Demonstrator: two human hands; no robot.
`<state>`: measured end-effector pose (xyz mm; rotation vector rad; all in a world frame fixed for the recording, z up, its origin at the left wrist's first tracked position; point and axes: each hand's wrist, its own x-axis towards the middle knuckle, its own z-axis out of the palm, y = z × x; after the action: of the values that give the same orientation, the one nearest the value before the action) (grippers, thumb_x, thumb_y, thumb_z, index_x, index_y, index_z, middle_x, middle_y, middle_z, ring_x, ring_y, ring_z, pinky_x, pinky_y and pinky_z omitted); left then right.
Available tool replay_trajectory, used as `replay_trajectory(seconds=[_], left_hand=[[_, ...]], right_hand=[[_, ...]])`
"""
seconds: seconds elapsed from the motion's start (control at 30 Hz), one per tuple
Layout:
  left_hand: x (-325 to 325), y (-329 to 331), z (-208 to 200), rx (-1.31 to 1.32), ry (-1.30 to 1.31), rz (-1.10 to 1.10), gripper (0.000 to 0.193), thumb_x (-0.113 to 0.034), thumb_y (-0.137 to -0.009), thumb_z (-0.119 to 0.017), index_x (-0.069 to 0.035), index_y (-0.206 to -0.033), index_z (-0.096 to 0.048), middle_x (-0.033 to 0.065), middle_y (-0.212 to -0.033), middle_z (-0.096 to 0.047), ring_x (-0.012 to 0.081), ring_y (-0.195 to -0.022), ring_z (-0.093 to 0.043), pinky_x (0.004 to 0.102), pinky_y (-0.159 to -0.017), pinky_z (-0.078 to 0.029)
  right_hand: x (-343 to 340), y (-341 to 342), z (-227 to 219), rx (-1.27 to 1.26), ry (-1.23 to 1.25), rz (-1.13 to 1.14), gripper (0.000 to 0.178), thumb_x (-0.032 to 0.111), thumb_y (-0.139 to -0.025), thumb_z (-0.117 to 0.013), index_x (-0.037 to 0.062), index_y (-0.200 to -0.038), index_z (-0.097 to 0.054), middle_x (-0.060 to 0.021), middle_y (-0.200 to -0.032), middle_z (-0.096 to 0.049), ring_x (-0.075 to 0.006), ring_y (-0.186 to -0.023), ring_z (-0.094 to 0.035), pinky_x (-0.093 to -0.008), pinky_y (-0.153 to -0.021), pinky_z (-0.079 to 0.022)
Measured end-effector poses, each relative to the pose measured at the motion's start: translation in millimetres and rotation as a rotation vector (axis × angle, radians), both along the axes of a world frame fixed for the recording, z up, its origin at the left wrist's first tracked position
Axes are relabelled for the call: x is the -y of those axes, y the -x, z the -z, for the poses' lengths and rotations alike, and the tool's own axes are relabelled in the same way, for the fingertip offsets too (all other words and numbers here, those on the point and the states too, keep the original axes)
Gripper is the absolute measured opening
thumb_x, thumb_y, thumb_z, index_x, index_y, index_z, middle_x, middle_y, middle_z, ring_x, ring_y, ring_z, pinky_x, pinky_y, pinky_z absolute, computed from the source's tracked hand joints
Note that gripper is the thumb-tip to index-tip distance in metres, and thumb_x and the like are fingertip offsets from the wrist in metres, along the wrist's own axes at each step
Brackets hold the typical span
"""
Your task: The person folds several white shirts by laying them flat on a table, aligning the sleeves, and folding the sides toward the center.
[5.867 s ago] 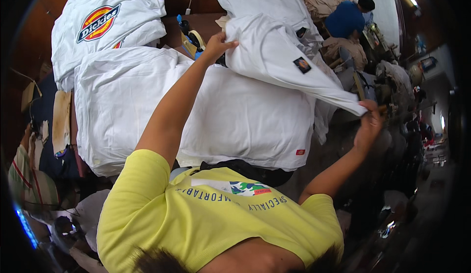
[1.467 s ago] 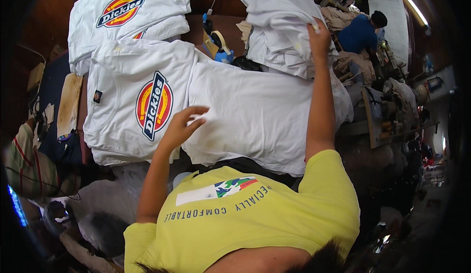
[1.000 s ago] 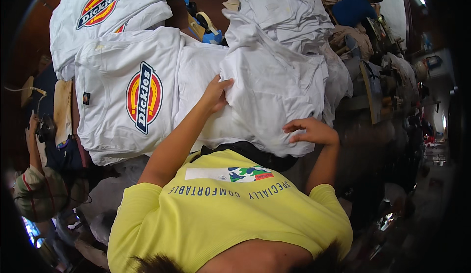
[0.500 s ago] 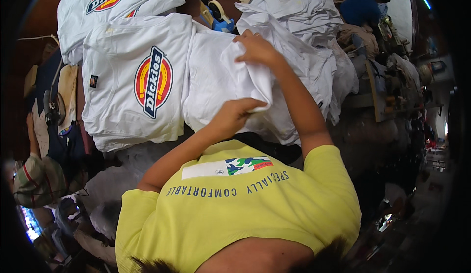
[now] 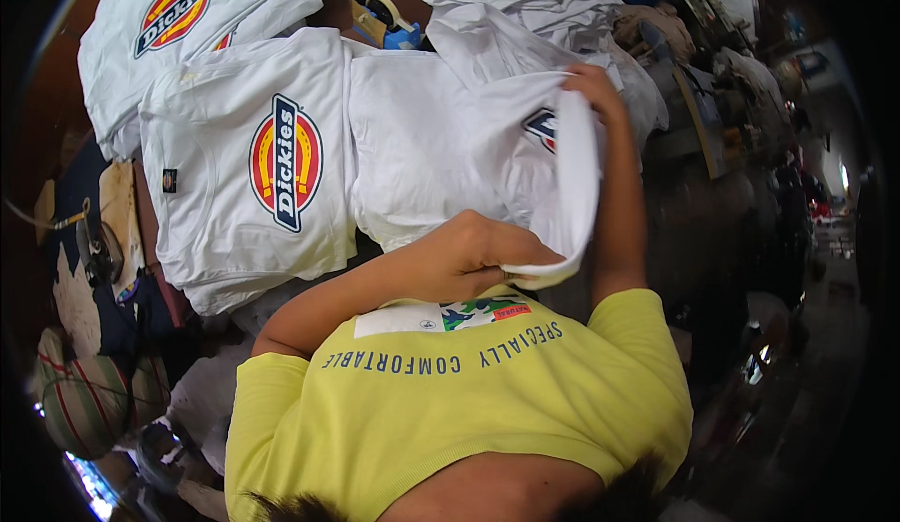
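Note:
A white T-shirt (image 5: 441, 137) lies spread in front of me, its right part lifted into a curved fold. Part of a dark blue and red print shows beside that fold. My left hand (image 5: 483, 255) is closed on the near end of the raised edge, close to my body. At the far end of the same edge, my right hand (image 5: 598, 90) grips the cloth, slightly blurred. To the left lies a folded white T-shirt (image 5: 211, 161) with a red, yellow and blue emblem, bordering the one I hold.
Another stack of white printed T-shirts (image 5: 122, 72) sits at the far left. A blue tape dispenser (image 5: 401, 36) stands behind the shirts, with a pile of white garments (image 5: 534, 6) right of it. A striped bundle (image 5: 89, 405) is at the lower left.
My right hand has swung to the right, drawing the shirt's edge along and uncovering part of the print. My left hand has come right and nearer to me. The view has shifted slightly.

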<state>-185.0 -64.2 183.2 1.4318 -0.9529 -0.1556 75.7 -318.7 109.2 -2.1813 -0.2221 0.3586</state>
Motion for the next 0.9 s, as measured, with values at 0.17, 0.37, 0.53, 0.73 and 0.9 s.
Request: replay_trajectory(seconds=[0.17, 0.37, 0.53, 0.73, 0.9], left_hand=[[-3, 2, -17, 0.075, 0.051, 0.148, 0.052, 0.005, -0.061, -0.048, 0.0, -0.111, -0.055, 0.0162, -0.102, -0.059, 0.0319, -0.088, -0.058, 0.0337, -0.078, -0.046], [15, 7, -21, 0.05, 0.154, 0.336, 0.047, 0.006, -0.064, -0.051, -0.003, -0.11, -0.055, 0.0131, -0.099, -0.06, 0.0301, -0.086, -0.058, 0.0348, -0.074, -0.047], [1, 7, -12, 0.017, 0.082, 0.194, 0.035, -0.001, -0.071, -0.051, 0.001, -0.105, -0.059, 0.0144, -0.098, -0.062, 0.0289, -0.088, -0.06, 0.0328, -0.078, -0.047], [-35, -8, -12, -0.372, 0.143, -0.195, 0.024, -0.003, -0.081, -0.051, 0.002, -0.103, -0.058, 0.0085, -0.095, -0.062, 0.0152, -0.086, -0.059, 0.0264, -0.077, -0.044], [-65, -90, 39, -0.624, 0.409, -0.54, 0.023, -0.012, -0.087, -0.051, 0.003, -0.105, -0.053, 0.0032, -0.089, -0.058, 0.0079, -0.08, -0.054, 0.0208, -0.073, -0.043]], right_hand=[[209, 115, 5, 0.136, -0.787, 0.638, 0.015, 0.018, -0.076, -0.058, 0.0049, -0.082, -0.059, -0.0039, -0.074, -0.058, -0.0149, -0.069, -0.057, -0.0288, -0.062, -0.047], [204, 286, 3, 0.679, -0.919, 1.315, 0.016, 0.02, -0.077, -0.057, 0.0052, -0.084, -0.059, -0.0044, -0.076, -0.058, -0.0164, -0.071, -0.057, -0.0307, -0.065, -0.047], [182, 315, -30, 0.792, -0.935, 1.36, 0.018, 0.022, -0.078, -0.057, 0.0056, -0.085, -0.059, -0.0047, -0.077, -0.058, -0.0177, -0.073, -0.057, -0.0322, -0.067, -0.048], [140, 243, -60, 0.622, -1.169, 1.182, 0.026, 0.021, -0.072, -0.064, 0.0046, -0.091, -0.057, -0.0087, -0.088, -0.059, -0.0229, -0.085, -0.056, -0.0396, -0.076, -0.047], [126, 75, 17, 0.26, -1.447, 0.733, 0.024, 0.012, -0.076, -0.06, 0.003, -0.094, -0.048, -0.0137, -0.089, -0.055, -0.0295, -0.081, -0.055, -0.042, -0.075, -0.046]])
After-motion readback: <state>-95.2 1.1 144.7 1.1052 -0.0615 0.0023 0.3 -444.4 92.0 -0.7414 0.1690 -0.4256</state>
